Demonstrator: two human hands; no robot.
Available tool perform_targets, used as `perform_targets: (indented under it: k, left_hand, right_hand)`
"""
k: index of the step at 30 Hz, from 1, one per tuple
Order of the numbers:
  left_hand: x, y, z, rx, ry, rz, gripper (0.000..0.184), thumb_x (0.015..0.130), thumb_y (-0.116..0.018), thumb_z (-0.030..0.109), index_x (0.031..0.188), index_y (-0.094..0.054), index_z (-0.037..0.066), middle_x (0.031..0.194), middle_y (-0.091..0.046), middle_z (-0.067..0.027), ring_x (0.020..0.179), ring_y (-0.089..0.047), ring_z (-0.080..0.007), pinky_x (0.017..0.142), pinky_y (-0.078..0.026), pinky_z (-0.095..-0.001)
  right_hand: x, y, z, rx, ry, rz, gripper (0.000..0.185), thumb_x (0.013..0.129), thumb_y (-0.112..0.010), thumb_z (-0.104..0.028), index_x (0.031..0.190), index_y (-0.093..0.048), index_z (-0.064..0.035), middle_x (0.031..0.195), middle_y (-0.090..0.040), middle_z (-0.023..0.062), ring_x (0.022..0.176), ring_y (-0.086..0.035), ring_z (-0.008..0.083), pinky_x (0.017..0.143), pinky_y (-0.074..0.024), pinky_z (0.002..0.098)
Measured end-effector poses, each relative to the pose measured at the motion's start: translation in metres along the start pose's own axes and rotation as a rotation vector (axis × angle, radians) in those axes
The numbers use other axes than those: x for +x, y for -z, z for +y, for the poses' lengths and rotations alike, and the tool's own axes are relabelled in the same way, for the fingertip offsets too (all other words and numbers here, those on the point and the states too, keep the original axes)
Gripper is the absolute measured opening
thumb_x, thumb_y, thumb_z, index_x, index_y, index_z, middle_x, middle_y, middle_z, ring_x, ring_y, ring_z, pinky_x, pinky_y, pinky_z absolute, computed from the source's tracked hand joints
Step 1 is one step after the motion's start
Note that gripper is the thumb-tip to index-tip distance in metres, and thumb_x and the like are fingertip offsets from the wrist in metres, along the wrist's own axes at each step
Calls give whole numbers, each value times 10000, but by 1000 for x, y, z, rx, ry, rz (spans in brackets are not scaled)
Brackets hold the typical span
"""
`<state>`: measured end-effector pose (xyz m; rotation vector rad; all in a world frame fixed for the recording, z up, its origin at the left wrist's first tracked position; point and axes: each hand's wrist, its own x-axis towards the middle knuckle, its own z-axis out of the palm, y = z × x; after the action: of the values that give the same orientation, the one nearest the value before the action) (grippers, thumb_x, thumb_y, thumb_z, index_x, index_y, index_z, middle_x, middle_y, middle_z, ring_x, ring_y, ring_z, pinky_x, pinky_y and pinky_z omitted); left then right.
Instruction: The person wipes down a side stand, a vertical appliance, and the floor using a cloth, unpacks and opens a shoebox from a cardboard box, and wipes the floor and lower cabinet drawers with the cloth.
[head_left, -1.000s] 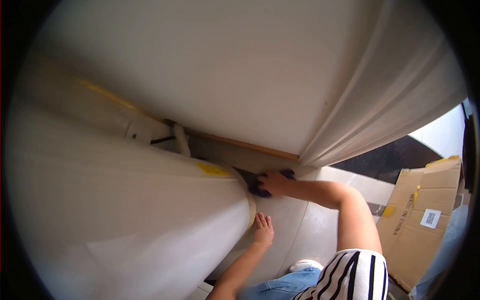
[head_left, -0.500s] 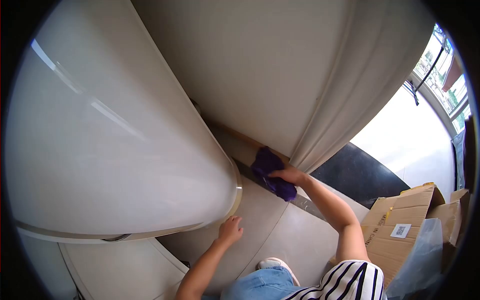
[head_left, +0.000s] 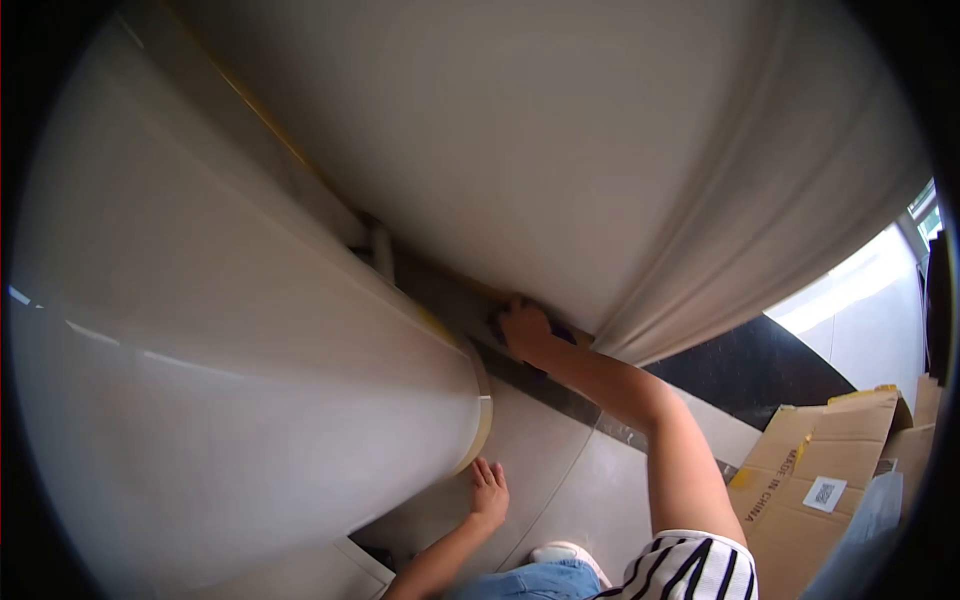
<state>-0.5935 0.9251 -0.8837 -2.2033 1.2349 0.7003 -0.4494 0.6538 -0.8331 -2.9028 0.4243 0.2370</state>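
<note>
My right hand (head_left: 524,328) reaches down into the narrow gap behind the large glossy white curved panel (head_left: 270,400). Beneath its fingers is a dark purple cloth (head_left: 562,331), pressed against the low ledge at the foot of the wall; most of the cloth is hidden by the hand. My left hand (head_left: 488,492) is open, fingers stretched out, close beside the rounded lower end of the panel, near its yellowish edge strip (head_left: 485,430). Whether its fingertips touch the panel I cannot tell.
A white curtain-like sheet (head_left: 690,260) hangs at the right. A flattened cardboard box (head_left: 800,490) and clear plastic (head_left: 868,525) lie at lower right. A pale upright pipe (head_left: 382,255) stands in the gap. My shoe (head_left: 565,552) is on the tiled floor (head_left: 540,430).
My right hand has pushed the purple cloth farther into the gap, up and left, and now lies over it. My left hand's fingers have straightened. The view has moved closer to the gap.
</note>
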Motion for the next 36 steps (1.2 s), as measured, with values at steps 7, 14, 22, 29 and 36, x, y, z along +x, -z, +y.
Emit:
perform_targets:
  k: [7, 14, 22, 29, 36]
  left_hand:
    - [5, -17, 5, -8, 47, 156, 496, 809, -441, 104, 1279, -322, -2, 1287, -254, -339, 1180, -245, -514, 809, -432, -458]
    - [-15, -23, -13, -418, 21, 280, 589, 721, -592, 162, 1243, -366, 10, 1319, -226, -291, 1242, -223, -396, 942, -332, -425]
    - [-256, 25, -12, -795, 132, 1108, 253, 653, -586, 21, 905, -580, 41, 1203, -414, -198, 1072, -453, -331, 863, -407, -391]
    - [-479, 138, -90, -64, 510, 1592, 190, 786, -529, 75, 939, -534, -38, 1236, -314, -236, 1142, -354, -424, 921, -359, -474]
    - [-483, 171, -117, -54, 703, 1239, 540, 650, -661, 179, 1147, -470, 89, 1316, -291, -143, 1237, -252, -337, 1000, -252, -466]
  right_hand:
    - [-13, -13, -24, 95, 95, -79, 355, 736, -540, -177, 1087, -519, -128, 1208, -391, 189, 961, -498, 348, 819, -441, 392]
    - [-65, -79, -14, -36, 33, -79, 522, 669, -593, -169, 1173, -457, -184, 1254, -342, 163, 1072, -418, 351, 870, -412, 409]
    - [-232, -106, -27, 72, 351, -288, 414, 693, -524, -69, 1057, -542, -264, 1183, -384, 78, 1064, -407, 327, 805, -458, 408]
    - [-376, -41, 47, -27, -132, -513, 356, 687, -578, -162, 1036, -556, -230, 1133, -465, 119, 979, -509, 303, 797, -452, 376]
    - [-397, 103, 39, 1421, -329, -215, 222, 707, -537, -20, 927, -541, 9, 767, -599, 94, 630, -599, 175, 610, -512, 293]
